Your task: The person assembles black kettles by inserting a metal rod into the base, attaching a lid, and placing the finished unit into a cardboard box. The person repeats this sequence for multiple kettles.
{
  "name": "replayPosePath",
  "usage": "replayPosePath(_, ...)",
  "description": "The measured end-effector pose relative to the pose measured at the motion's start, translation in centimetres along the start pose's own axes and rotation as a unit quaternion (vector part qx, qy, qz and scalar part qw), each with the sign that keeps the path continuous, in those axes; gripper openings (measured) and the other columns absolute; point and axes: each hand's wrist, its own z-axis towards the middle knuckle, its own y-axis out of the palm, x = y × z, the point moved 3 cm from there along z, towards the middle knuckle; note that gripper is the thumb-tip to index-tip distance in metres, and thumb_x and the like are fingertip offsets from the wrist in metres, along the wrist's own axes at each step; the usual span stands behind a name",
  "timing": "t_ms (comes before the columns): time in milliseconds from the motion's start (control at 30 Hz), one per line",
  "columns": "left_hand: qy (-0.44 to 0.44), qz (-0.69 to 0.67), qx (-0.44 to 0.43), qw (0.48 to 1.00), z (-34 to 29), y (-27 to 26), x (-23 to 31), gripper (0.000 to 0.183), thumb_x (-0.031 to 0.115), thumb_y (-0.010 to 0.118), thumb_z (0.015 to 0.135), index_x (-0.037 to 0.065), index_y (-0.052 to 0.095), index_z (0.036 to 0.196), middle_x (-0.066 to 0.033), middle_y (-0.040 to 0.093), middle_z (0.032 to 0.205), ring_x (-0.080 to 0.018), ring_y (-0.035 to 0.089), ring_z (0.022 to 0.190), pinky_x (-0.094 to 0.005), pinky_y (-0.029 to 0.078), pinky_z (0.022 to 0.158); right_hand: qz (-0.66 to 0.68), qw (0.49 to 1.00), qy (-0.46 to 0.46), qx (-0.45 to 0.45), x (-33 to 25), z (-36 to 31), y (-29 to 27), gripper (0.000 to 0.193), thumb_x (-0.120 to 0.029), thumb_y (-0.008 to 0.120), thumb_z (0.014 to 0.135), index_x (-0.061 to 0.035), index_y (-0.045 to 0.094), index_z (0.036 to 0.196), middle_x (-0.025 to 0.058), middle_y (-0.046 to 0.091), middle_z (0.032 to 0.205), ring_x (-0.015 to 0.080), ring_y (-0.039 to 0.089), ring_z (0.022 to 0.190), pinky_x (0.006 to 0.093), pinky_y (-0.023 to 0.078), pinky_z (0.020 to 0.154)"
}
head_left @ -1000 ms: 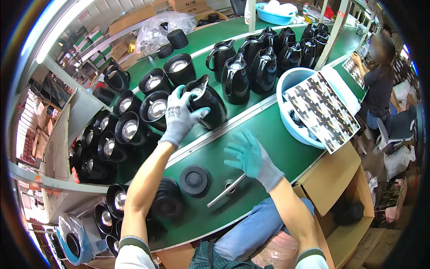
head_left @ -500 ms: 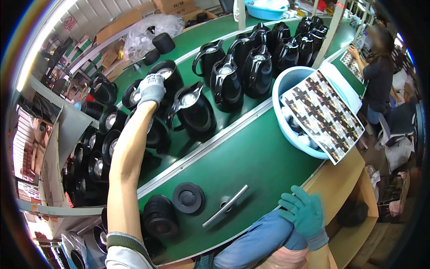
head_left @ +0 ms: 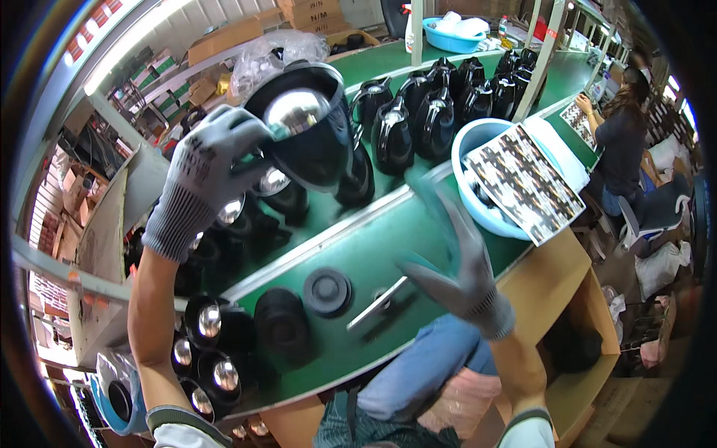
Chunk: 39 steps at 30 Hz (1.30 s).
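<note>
My left hand (head_left: 203, 168), in a grey knit glove with a coated palm, grips the rim of a black jug (head_left: 321, 153), its fingers closed on the edge. The jug is raised and tilted, so its wide opening and a mirror-bright dome inside show. Over the green bench my right hand (head_left: 467, 272), gloved too and slightly blurred, reaches forward with fingers spread and nothing in it. Below lie a metal bar (head_left: 377, 304) with a round centre piece, a round black disc (head_left: 327, 292) and a stack of black discs (head_left: 281, 317).
Several glossy black jugs with handles (head_left: 392, 138) stand in rows across the metal strip. A light-blue basin (head_left: 461, 168) with a printed sheet (head_left: 524, 183) over it is at right, by an open carton (head_left: 549, 287). More black bodies (head_left: 216, 366) cluster at lower left. Another person (head_left: 626, 134) works at far right.
My left hand has lifted the black jug off the bench and brought it closer. My right hand has risen from my lap and moved forward over the bench.
</note>
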Motion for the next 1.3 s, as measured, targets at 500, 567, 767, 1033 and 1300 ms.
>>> replayPosePath(500,-0.133,-0.320,-0.013,0.938,-27.4,1.1,21.3,0.070,0.005,0.082,0.074,-0.001,0.058,0.139,-0.0229,0.059,0.140,-0.0420,0.059,0.131,-0.0497,0.052,0.107,0.090,0.975,0.064,-0.195,-6.1,-18.2,3.0,0.054,-0.012,0.095,0.069,-0.0058,0.073,0.118,0.0182,0.067,0.137,0.0311,0.065,0.128,0.0415,0.055,0.104)
replayPosePath(567,-0.155,-0.317,-0.042,0.935,-32.3,2.8,23.8,0.070,0.009,0.081,0.074,-0.004,0.057,0.138,-0.0244,0.058,0.142,-0.0439,0.057,0.132,-0.0529,0.047,0.111,0.205,0.957,0.190,-0.073,-6.0,-20.8,2.9,0.052,-0.002,0.092,0.071,0.0013,0.071,0.119,0.0203,0.066,0.137,0.0295,0.065,0.127,0.0407,0.057,0.103)
replayPosePath(767,-0.314,-0.416,0.119,0.845,-32.7,6.7,25.5,0.062,0.016,0.081,0.081,-0.006,0.060,0.135,-0.0236,0.066,0.135,-0.0376,0.066,0.124,-0.0447,0.051,0.107,0.264,0.818,0.510,0.003,-6.4,-20.1,4.4,0.047,0.006,0.090,0.073,0.0065,0.066,0.114,0.0121,0.075,0.100,0.0141,0.071,0.090,0.0297,0.061,0.080)
replayPosePath(1033,-0.366,-0.781,-0.125,0.491,-46.3,18.5,24.1,0.081,0.033,0.078,0.091,0.009,0.040,0.158,-0.0112,0.043,0.162,-0.0287,0.044,0.147,-0.0470,0.037,0.123,0.357,0.783,0.323,-0.394,-3.2,-13.7,10.2,0.044,-0.010,0.073,0.093,0.0005,0.066,0.136,0.0085,0.074,0.119,0.0104,0.065,0.107,0.0272,0.052,0.097)
replayPosePath(1300,-0.527,-0.706,-0.097,0.463,-51.6,21.4,30.9,0.060,0.033,0.062,0.100,0.012,0.045,0.154,-0.0083,0.046,0.160,-0.0266,0.045,0.144,-0.0414,0.030,0.125,-0.308,0.859,0.116,-0.392,9.7,-7.1,27.6,0.115,-0.049,0.091,0.070,-0.0229,0.029,0.163,0.0244,0.030,0.165,0.0447,0.037,0.148,0.0582,0.037,0.118)
